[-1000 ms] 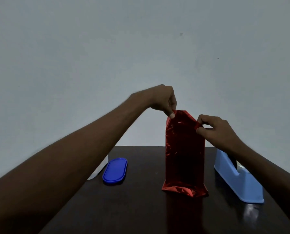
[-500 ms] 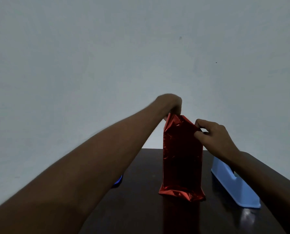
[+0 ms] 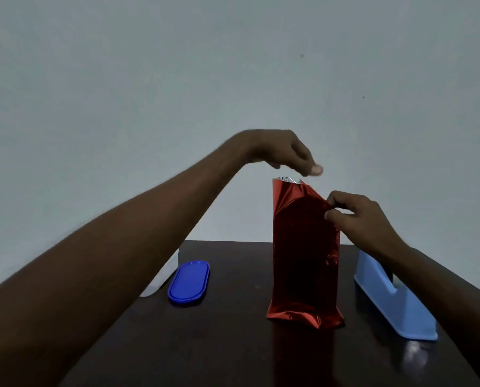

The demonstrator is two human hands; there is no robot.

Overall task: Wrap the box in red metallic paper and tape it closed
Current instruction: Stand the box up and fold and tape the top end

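Your left hand (image 3: 284, 152) hangs in the air just above the open top of the wrapped box (image 3: 305, 247), touching nothing; its fingers curl loosely downward with the thumb tip pointing right, and it holds nothing. Your right hand (image 3: 356, 216) pinches the upper right edge of the red paper (image 3: 297, 199) between thumb and forefinger, with the other fingers curled behind.

The box stands upright near the middle of the desk (image 3: 233, 344), fully sleeved in the shiny red paper. At the top the paper rises past the box and is still open, showing a silvery inner side at the rim, with creases running down from the right corner toward your pinch. At the bottom the paper flares out in a crumpled skirt on the dark desk top.

Just right of the box, behind your right forearm, sits a light blue tape dispenser (image 3: 395, 308), running from far to near. Well to the left of the box lies a flat blue oval lid (image 3: 189, 282), and just left of it a white container (image 3: 163, 275) shows partly from behind your left forearm. A plain grey wall (image 3: 149, 79) fills the far background.
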